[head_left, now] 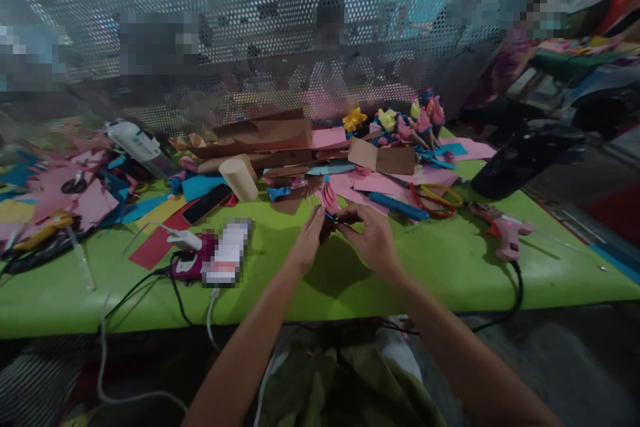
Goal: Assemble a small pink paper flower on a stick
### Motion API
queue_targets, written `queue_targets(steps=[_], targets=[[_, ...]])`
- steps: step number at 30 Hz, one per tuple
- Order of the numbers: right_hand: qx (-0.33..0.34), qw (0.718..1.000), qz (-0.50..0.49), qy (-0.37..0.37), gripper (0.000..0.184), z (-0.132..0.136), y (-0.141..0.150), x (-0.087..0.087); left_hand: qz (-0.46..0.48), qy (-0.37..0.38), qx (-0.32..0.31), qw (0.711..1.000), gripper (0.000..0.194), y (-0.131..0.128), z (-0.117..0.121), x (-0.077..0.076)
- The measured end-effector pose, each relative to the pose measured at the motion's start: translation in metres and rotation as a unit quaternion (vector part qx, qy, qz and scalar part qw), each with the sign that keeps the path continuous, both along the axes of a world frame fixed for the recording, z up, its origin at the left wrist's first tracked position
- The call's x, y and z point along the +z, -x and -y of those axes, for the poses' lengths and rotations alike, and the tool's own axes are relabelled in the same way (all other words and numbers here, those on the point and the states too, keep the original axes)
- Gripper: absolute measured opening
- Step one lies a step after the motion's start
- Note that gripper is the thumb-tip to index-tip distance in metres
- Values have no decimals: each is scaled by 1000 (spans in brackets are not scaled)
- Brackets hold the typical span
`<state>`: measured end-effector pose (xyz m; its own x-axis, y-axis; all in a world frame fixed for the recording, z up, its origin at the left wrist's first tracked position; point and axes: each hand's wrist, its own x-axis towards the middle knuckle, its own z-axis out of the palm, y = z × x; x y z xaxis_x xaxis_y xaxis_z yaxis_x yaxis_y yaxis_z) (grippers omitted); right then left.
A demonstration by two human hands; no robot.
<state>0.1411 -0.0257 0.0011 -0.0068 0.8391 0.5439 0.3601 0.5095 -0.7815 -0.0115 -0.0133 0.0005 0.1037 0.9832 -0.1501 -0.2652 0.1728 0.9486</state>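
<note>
Pinching a small pink paper flower (pixel 330 200) at the frame's centre, the left hand (pixel 311 235) and right hand (pixel 369 235) meet fingertip to fingertip above the green table (pixel 450 267). A pink glue gun (pixel 505 232) lies at right, scissors (pixel 437 199) just beyond.
</note>
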Motion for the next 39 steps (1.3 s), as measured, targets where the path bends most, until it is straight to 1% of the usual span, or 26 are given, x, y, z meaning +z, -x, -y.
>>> queue_targets(steps=[3,5,11,16,20,26,30,35,39], targets=[[-17,1000,6,-18,6,0,-1,-1,-20,-1,-39,999,43,-1,-1,-2],[-29,999,11,-36,3,0,-1,-2,-12,-1,-57,998,48,-2,-1,-1],[-34,997,7,-70,2,0,0,0,26,22,-86,996,52,-4,0,5],[-31,996,15,-80,5,2,0,4,49,54,-84,994,49,-5,2,11],[-36,996,22,-84,6,3,0,7,54,70,-86,992,50,-5,2,12],[-37,995,26,-83,8,4,0,8,59,62,-101,991,47,-4,1,10],[-35,996,23,-81,7,3,-1,8,70,64,-116,989,48,-4,0,8],[-3,998,-10,-67,3,2,-1,7,86,73,-121,986,49,-3,0,10],[-6,997,-20,-68,5,3,0,8,76,66,-137,985,49,-4,1,11]])
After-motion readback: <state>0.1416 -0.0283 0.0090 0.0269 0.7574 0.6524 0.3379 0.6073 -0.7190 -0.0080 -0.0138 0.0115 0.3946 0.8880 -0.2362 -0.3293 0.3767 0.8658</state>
